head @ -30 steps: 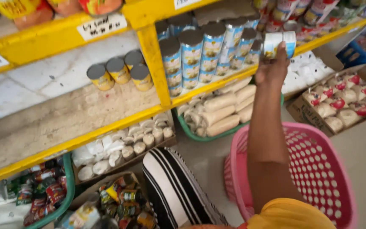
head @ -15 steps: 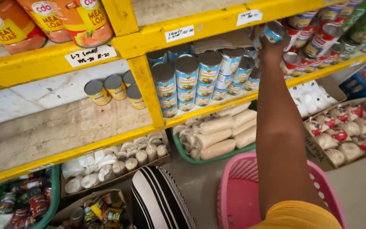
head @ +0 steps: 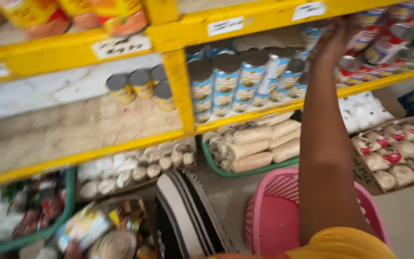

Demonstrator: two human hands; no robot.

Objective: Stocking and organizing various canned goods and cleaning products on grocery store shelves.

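Stacked blue-labelled cans [head: 245, 81] crowd the middle shelf at 9 o'clock from the right hand [head: 334, 41], with red-and-white cans [head: 384, 45] packed close at 3 o'clock and the yellow shelf rail [head: 264, 19] just above at 12. Little open room remains around the hand there. It grips a small blue-and-white can [head: 312, 34], blurred, at the shelf's front edge; a pink basket [head: 274, 216] sits at 6 o'clock.

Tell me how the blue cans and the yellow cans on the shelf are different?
The blue cans are taller and stacked in crowded rows; the yellow cans are shorter, and only four stand in one small group. The blue cans sit to the right of the yellow upright post, the yellow cans to its left. Both kinds stand upright on the same shelf level with dark tops.
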